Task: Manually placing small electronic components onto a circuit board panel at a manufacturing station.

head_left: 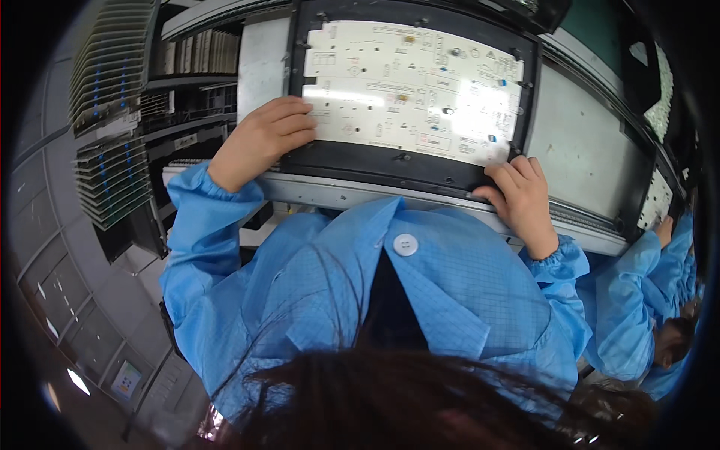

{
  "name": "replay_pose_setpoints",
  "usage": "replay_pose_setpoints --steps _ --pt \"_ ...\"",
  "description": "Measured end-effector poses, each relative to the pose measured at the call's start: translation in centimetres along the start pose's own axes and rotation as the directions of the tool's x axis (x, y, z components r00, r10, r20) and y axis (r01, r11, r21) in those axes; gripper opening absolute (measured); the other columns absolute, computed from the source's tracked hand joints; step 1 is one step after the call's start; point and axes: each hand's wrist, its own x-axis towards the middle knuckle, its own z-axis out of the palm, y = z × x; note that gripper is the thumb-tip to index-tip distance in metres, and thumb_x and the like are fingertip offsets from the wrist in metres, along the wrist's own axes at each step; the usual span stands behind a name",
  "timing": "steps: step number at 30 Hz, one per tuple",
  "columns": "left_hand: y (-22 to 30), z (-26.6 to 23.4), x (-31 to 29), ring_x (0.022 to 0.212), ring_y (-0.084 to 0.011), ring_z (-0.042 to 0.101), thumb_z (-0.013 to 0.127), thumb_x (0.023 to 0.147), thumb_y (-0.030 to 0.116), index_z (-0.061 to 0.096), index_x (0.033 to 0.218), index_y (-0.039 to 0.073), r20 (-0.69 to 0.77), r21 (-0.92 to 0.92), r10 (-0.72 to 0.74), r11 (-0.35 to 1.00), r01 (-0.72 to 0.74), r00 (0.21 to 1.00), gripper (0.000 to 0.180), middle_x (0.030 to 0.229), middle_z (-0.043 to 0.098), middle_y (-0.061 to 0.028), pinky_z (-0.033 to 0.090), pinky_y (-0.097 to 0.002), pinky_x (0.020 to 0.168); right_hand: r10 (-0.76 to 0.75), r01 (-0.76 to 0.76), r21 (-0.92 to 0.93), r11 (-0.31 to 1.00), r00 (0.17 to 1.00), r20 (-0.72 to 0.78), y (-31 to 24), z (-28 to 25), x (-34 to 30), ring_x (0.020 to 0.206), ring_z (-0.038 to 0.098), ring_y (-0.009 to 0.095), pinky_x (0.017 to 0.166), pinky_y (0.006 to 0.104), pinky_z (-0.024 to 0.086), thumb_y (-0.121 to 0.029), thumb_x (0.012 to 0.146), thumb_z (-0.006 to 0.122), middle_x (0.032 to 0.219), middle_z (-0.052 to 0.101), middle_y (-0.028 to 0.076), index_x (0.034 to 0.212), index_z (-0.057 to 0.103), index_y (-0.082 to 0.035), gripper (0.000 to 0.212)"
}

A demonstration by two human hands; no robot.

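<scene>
With the board [416, 86] inside the tray [345, 158], your left hand [262, 141] at its left edge, grip unclear, and right hand [523, 201] half-open by its near right corner, best touch only bare margins.

Both hands [262, 142] [523, 201] flank a white circuit board [382, 97] lying in a black frame [345, 157].
</scene>
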Motion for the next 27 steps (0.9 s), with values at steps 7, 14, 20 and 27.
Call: replay_pose_setpoints --steps 7,14,20,27 --pt "3.7 -0.1 3.5 0.122 -0.0298 0.056 0.07 0.08 0.01 0.067 0.115 0.006 0.041 -0.11 -0.063 0.992 0.067 0.997 0.035 0.123 0.063 -0.0106 0.043 -0.0411 0.107 0.394 -0.43 -0.117 0.895 0.886 -0.246 -2.2 2.4 0.8 0.06 0.056 0.033 0.055 0.0425 0.044 -0.003 0.088 0.063 0.069 0.058 0.012 0.099 0.061 -0.005 0.011" --pt "7.7 6.2 5.8 0.107 -0.0235 0.061 0.072 0.074 0.02 0.072 0.1 0.011 -0.285 -0.007 -0.032 0.999 0.032 0.958 0.027 0.111 0.067 -0.0007 0.051 -0.0354 0.091 -0.097 -0.003 -0.231 0.973 0.902 -0.421 3.5 -4.9 13.2 0.086 0.058 0.035 0.073 0.0441 0.047 -0.006 0.091 0.061 0.089 0.061 0.017 0.102 0.06 -0.002 0.012" --pt "6.9 4.2 7.9 0.102 -0.0209 0.063 0.066 0.074 0.015 0.072 0.103 0.013 0.093 0.093 0.088 0.991 -0.097 0.992 0.03 0.109 0.068 0.0017 0.053 -0.0336 0.086 0.002 -0.074 -0.249 0.966 0.961 -0.277 11.5 -3.6 25.2 0.089 0.063 0.038 0.077 0.0414 0.05 -0.014 0.088 0.069 0.094 0.065 0.018 0.102 0.062 0.0 0.021" --pt "5.6 2.4 4.6 0.111 -0.0336 0.057 0.067 0.083 0.011 0.065 0.117 0.005 -0.521 -0.15 -0.405 0.91 0.387 0.752 0.034 0.12 0.064 -0.0128 0.045 -0.0402 0.097 0.087 -0.094 -0.027 0.995 0.978 -0.192 12.9 -3.6 26.5 0.076 0.069 0.029 0.071 0.0356 0.053 -0.01 0.085 0.07 0.083 0.071 0.015 0.093 0.067 0.0 0.013"
